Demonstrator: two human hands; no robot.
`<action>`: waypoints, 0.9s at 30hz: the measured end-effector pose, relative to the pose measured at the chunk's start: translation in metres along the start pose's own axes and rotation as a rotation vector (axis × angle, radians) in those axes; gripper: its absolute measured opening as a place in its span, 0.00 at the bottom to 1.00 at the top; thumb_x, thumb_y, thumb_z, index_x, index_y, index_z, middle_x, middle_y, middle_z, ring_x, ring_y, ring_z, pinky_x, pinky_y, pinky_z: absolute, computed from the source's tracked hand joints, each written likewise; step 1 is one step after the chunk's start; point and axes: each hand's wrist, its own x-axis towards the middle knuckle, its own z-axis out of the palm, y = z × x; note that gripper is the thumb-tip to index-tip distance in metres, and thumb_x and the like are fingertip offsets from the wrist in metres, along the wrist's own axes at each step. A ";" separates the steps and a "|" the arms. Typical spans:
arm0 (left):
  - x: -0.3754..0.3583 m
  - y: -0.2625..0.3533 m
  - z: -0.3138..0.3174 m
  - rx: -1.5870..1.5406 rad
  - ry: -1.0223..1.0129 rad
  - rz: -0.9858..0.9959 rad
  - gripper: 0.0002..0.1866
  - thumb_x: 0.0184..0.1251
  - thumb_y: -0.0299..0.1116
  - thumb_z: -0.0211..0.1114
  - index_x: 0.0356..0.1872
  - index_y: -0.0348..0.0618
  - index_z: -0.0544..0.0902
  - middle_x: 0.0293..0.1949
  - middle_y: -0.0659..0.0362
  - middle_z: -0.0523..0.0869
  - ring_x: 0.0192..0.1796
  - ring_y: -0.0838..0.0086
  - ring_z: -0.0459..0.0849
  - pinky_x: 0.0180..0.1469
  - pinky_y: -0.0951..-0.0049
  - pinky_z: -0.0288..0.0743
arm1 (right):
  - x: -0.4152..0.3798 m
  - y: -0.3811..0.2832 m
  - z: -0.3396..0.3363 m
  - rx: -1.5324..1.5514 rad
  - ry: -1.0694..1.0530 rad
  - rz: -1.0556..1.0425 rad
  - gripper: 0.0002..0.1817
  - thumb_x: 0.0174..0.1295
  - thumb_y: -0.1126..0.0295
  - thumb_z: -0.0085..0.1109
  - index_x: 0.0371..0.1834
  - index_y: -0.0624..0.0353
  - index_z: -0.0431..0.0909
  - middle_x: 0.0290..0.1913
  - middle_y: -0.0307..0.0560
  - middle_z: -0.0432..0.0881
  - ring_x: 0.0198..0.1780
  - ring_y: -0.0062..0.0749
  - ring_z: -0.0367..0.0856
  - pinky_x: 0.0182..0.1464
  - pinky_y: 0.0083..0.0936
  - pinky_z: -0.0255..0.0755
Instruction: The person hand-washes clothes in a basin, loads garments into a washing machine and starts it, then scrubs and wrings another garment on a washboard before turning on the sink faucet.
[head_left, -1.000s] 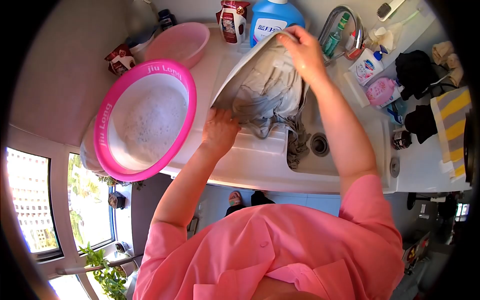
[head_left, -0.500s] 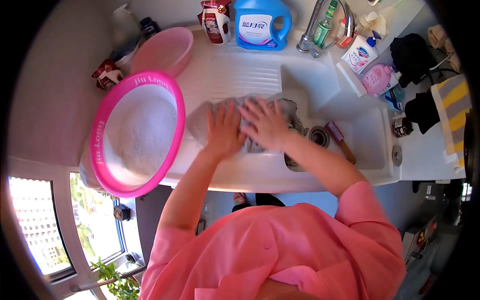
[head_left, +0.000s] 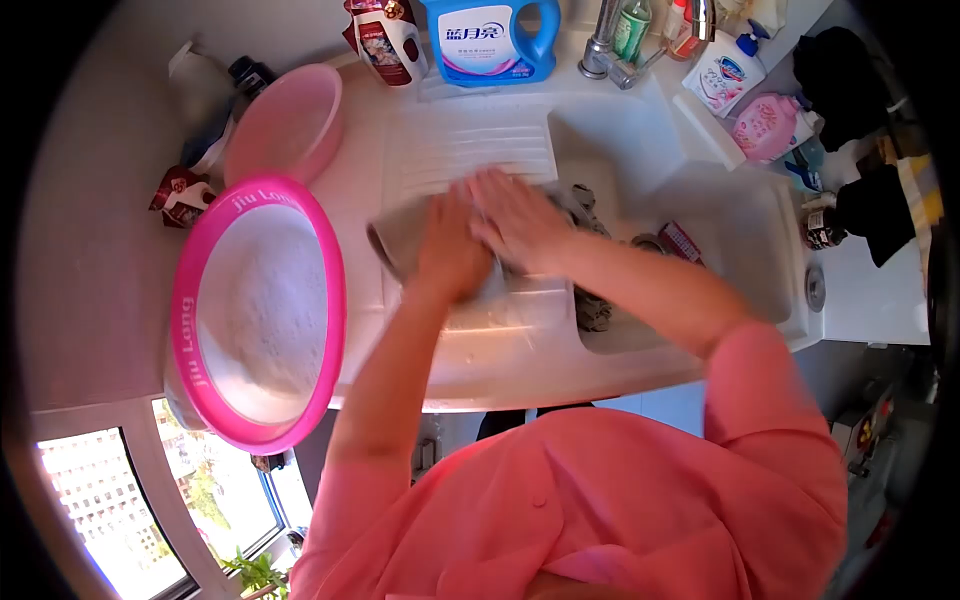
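Observation:
A wet grey garment (head_left: 400, 238) lies on the ribbed white washboard (head_left: 470, 145) of the sink unit, one end trailing into the basin (head_left: 720, 215). My left hand (head_left: 450, 248) presses flat on the cloth. My right hand (head_left: 515, 215) lies beside it on the same cloth, fingers spread. Both hands are blurred by motion. A large pink basin of soapy water (head_left: 258, 310) stands just to the left of my left arm.
A smaller pink bowl (head_left: 285, 125) sits behind the big one. A blue detergent jug (head_left: 490, 38), refill pouch (head_left: 385, 35), tap (head_left: 605, 45) and soap bottles (head_left: 765, 125) line the back. A scrubbing brush (head_left: 680, 240) lies in the basin. Dark cloths rest at right.
A second ago the right hand held the garment lifted up; it was then laid flat on the washboard, and both hands now press and rub on it. The view has tilted downward.

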 end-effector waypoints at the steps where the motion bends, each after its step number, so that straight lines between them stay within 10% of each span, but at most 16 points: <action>1: -0.026 0.020 -0.012 -0.078 0.035 0.038 0.31 0.67 0.37 0.41 0.70 0.38 0.50 0.70 0.47 0.54 0.73 0.56 0.48 0.72 0.57 0.39 | -0.028 -0.016 -0.021 0.072 -0.051 -0.035 0.35 0.67 0.52 0.38 0.71 0.63 0.48 0.72 0.58 0.50 0.74 0.48 0.45 0.71 0.45 0.41; 5: 0.028 -0.001 -0.036 -0.591 -0.002 -0.058 0.28 0.63 0.33 0.47 0.66 0.39 0.60 0.67 0.45 0.62 0.69 0.52 0.57 0.67 0.55 0.54 | 0.024 0.012 -0.002 -0.040 0.109 -0.009 0.32 0.67 0.51 0.35 0.67 0.62 0.55 0.69 0.56 0.57 0.71 0.49 0.51 0.69 0.45 0.46; 7: 0.073 -0.044 0.012 -0.067 0.080 -0.044 0.27 0.62 0.32 0.47 0.65 0.39 0.64 0.64 0.46 0.66 0.66 0.51 0.62 0.62 0.53 0.59 | 0.065 0.029 -0.004 -0.191 0.110 0.072 0.29 0.68 0.52 0.36 0.65 0.61 0.59 0.68 0.57 0.59 0.71 0.50 0.51 0.67 0.45 0.50; 15: -0.048 0.023 -0.008 -0.044 0.050 -0.002 0.30 0.67 0.39 0.46 0.69 0.39 0.55 0.69 0.48 0.57 0.72 0.55 0.52 0.70 0.54 0.47 | -0.026 -0.024 -0.005 0.016 0.115 0.052 0.39 0.64 0.41 0.36 0.69 0.59 0.54 0.70 0.56 0.54 0.73 0.47 0.47 0.71 0.45 0.40; 21: 0.034 -0.030 0.008 0.068 0.019 -0.096 0.26 0.70 0.40 0.45 0.66 0.39 0.61 0.68 0.50 0.61 0.71 0.56 0.54 0.69 0.54 0.50 | 0.054 0.013 -0.011 0.275 -0.043 0.302 0.44 0.62 0.37 0.33 0.70 0.64 0.51 0.72 0.58 0.48 0.74 0.49 0.42 0.72 0.44 0.37; 27: -0.029 -0.015 -0.009 -0.329 0.047 -0.293 0.31 0.71 0.51 0.42 0.67 0.39 0.59 0.69 0.50 0.59 0.73 0.58 0.49 0.71 0.56 0.39 | -0.050 0.106 -0.067 1.059 -0.218 0.366 0.56 0.49 0.49 0.62 0.72 0.63 0.36 0.72 0.62 0.47 0.73 0.46 0.45 0.71 0.35 0.45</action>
